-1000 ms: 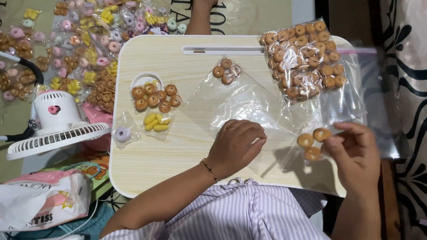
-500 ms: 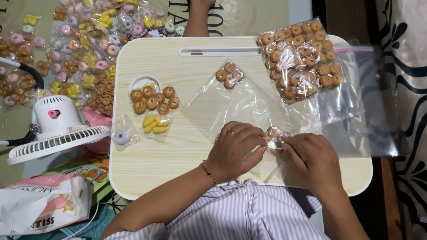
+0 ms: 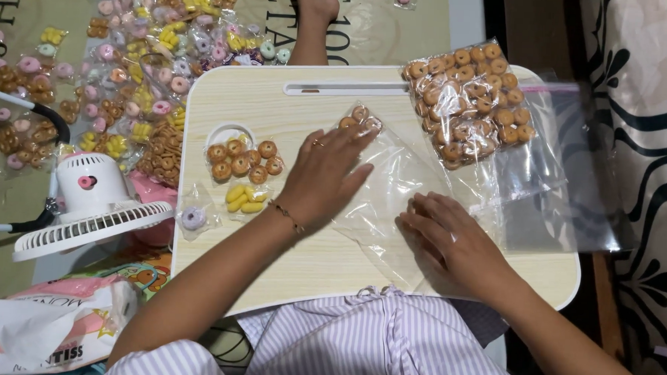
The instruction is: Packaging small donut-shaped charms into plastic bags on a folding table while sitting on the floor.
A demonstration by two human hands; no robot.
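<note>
White plastic marks the far left, where a small table fan (image 3: 89,201) stands on the floor beside a soft pink pack of tissues (image 3: 40,332). Above it, many little packets of pastel and brown charms (image 3: 131,62) lie scattered over the mat. Next comes the pale wooden lap table (image 3: 301,268). On its left part rest a loose heap of brown ring-shaped pieces (image 3: 244,160), a tiny packet of yellow pieces (image 3: 244,201) and a packet with one lilac ring (image 3: 193,218). The left hand (image 3: 325,178) lies flat and unclenched, palm down, fingers stretched toward a small sealed packet of brown rings (image 3: 360,120), its fingertips touching or just short of it; it grasps nothing. Beneath and beside it spreads a clear plastic bag (image 3: 392,189), lying on the middle of the table. The right hand (image 3: 457,240) presses on this bag's near corner with fingers spread, loose, not gripping. Farther right, a large bag full of brown rings (image 3: 469,100) sits at the table's far corner, overlapping an empty zip bag (image 3: 563,181) that hangs past the edge.
</note>
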